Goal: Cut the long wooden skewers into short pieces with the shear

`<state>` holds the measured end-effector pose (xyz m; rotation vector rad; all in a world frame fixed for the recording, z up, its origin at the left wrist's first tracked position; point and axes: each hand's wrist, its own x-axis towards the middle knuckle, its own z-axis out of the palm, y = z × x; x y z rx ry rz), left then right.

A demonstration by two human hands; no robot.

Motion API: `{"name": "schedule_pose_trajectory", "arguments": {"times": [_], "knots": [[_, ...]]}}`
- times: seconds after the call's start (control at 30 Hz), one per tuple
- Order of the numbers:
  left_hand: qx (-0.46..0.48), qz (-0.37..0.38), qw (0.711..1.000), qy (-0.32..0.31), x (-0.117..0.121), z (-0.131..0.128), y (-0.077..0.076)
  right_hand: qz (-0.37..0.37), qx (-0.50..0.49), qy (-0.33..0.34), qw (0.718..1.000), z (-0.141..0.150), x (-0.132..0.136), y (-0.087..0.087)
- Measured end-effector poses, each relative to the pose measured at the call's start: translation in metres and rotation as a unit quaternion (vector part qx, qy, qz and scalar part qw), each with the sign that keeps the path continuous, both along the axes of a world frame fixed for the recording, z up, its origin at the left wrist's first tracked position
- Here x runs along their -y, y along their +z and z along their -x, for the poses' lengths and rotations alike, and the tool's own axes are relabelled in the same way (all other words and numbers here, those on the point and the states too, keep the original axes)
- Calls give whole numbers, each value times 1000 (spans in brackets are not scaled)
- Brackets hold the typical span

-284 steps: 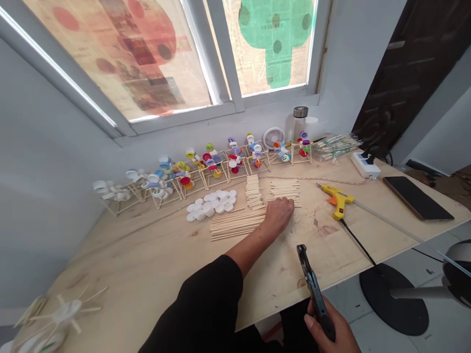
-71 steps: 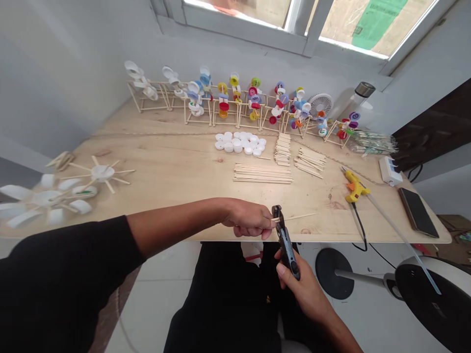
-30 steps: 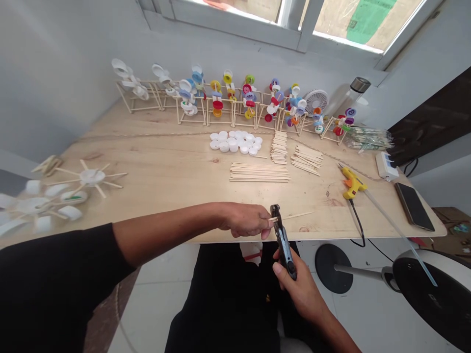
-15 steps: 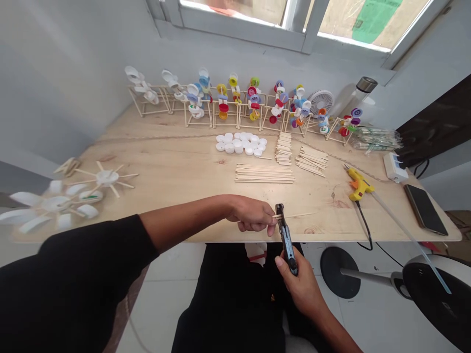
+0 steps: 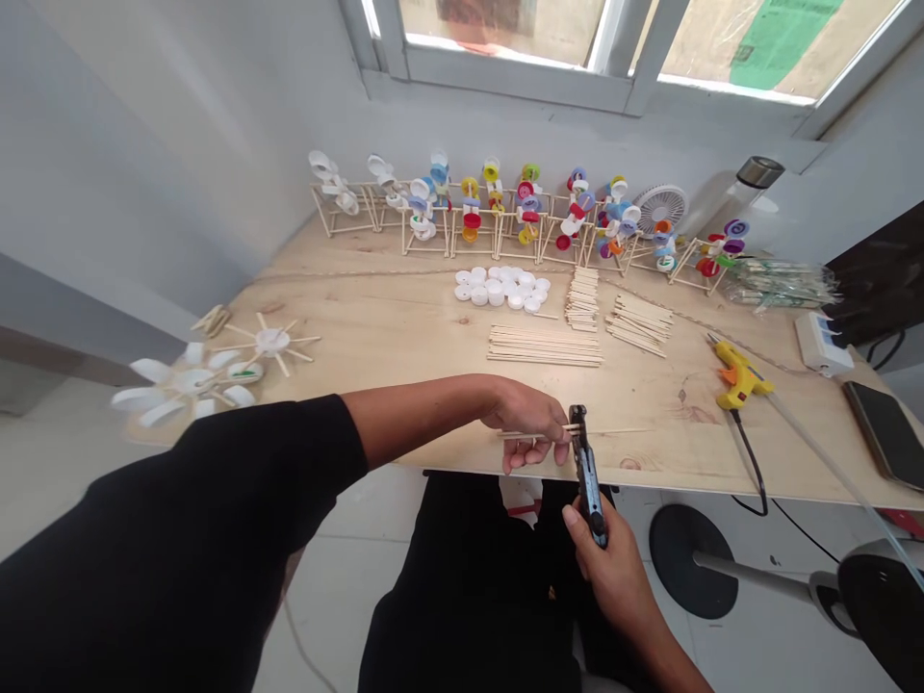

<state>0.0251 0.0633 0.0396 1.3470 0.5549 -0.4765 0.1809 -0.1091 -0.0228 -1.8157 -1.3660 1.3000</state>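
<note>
Near the table's front edge, my left hand (image 5: 530, 416) is closed in a pinch on thin wooden sticks (image 5: 521, 436). Their ends reach the jaws of dark pliers (image 5: 588, 481) with bluish handles, and a thin length shows beyond the jaws to the right. My right hand (image 5: 613, 558), below the table edge, is wrapped round the handles. Behind my hands lies a row of long sticks (image 5: 545, 346). Two piles of shorter sticks, one upright in view (image 5: 581, 300) and one slanted (image 5: 639, 324), are beyond it.
White bottle caps (image 5: 498, 289) lie mid-table. Stick frames with coloured-cap wheels (image 5: 530, 217) line the wall. At left are white wheel pieces (image 5: 194, 382); at right a yellow glue gun (image 5: 740, 375), its cord, a phone (image 5: 885, 433) and a power strip (image 5: 823, 344). A bottle (image 5: 751, 192) stands behind.
The view has shifted, so everything on the table appears farther right. My left fingers have loosened somewhat, and stick lengths now show left of them. The pliers remain at the sticks.
</note>
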Motion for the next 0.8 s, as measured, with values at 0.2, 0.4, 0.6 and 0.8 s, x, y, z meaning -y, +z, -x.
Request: {"name": "schedule_pose_trajectory", "arguments": {"times": [0.2, 0.4, 0.6, 0.8], "knots": [[-12, -23, 1000, -9, 0, -6, 0, -10, -1, -18, 1000, -2, 1, -2], [-11, -33, 999, -1, 1, -9, 1, -21, 4, -19, 1000, -1, 1, -1], [-17, -24, 999, 25, 2, -8, 1, -23, 13, -24, 999, -1, 1, -2], [-19, -61, 998, 11, 2, -10, 2, -12, 14, -15, 1000, -2, 0, -4]]}}
